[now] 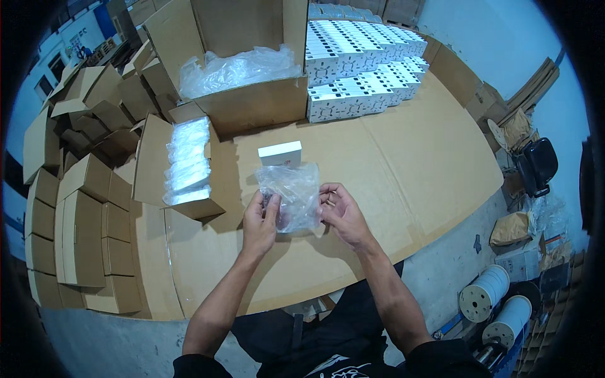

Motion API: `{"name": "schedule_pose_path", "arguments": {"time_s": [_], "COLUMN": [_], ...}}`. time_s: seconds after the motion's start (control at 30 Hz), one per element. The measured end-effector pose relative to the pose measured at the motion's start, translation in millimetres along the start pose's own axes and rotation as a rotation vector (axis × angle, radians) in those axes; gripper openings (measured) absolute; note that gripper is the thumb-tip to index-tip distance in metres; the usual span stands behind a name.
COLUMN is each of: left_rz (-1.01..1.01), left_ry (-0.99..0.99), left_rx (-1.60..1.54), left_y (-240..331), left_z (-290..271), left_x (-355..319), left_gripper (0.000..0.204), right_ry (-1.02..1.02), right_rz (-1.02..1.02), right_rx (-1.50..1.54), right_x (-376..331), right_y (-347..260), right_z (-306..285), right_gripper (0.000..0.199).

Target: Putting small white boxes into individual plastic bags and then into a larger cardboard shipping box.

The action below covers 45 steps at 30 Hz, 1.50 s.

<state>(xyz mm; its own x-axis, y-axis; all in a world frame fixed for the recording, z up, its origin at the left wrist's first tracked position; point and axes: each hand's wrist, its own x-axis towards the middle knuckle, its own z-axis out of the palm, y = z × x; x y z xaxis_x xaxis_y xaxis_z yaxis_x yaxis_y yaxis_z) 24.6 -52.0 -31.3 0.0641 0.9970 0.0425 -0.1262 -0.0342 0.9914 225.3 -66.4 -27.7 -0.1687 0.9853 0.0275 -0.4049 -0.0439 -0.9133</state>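
Note:
A crinkled clear plastic bag (pixel 290 195) hangs between my two hands above the cardboard-covered table. My left hand (pixel 260 220) grips its left edge, thumb on the front. The curled fingers of my right hand (pixel 342 214) pinch the bag's right edge. Just beyond the bag is a small white box (pixel 280 153); the bag overlaps its lower part, and I cannot tell whether the box is inside the bag or behind it. To the left, an open carton (pixel 151 165) holds a row of plastic-wrapped packs (pixel 189 157).
A large open carton (pixel 258 104) with clear plastic bags (pixel 239 66) stands at the back. Stacked white boxes (pixel 353 63) sit to its right. Brown cartons (pixel 82 233) crowd the left side. Cable spools (pixel 484 293) stand on the floor at lower right, below a black chair (pixel 537 165).

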Motion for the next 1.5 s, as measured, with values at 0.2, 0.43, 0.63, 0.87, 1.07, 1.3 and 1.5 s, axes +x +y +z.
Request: {"name": "schedule_pose_path", "arguments": {"time_s": [0.2,0.43,0.63,0.87,1.07,1.3,1.5], "left_rz": [0.089,0.146,0.095,0.160,0.144,0.201,0.051], "left_ry": [0.037,0.068,0.100,0.155,0.237,0.198,0.179], "left_rx": [0.173,0.307,0.211,0.186,0.229,0.221,0.154], "left_y": [2,7,7,2,1,1,6], "left_z": [0,-3,0,2,-10,-12,-13], "left_x": [-5,-6,-6,1,4,4,5], "left_gripper": [0.027,0.042,0.043,0.041,0.036,0.042,0.045], "right_ry": [0.138,0.428,0.388,0.221,0.231,0.213,0.323], "right_rz": [-0.068,-0.200,-0.226,-0.136,-0.095,0.018,-0.158], "right_rx": [-0.196,-0.260,0.001,-0.261,-0.365,-0.292,-0.001], "right_x": [9,20,22,8,5,16,32], "right_y": [0,1,3,10,16,1,-5], "right_z": [33,24,26,36,35,38,19], "right_gripper": [0.023,0.027,0.023,0.023,0.022,0.025,0.025]}}
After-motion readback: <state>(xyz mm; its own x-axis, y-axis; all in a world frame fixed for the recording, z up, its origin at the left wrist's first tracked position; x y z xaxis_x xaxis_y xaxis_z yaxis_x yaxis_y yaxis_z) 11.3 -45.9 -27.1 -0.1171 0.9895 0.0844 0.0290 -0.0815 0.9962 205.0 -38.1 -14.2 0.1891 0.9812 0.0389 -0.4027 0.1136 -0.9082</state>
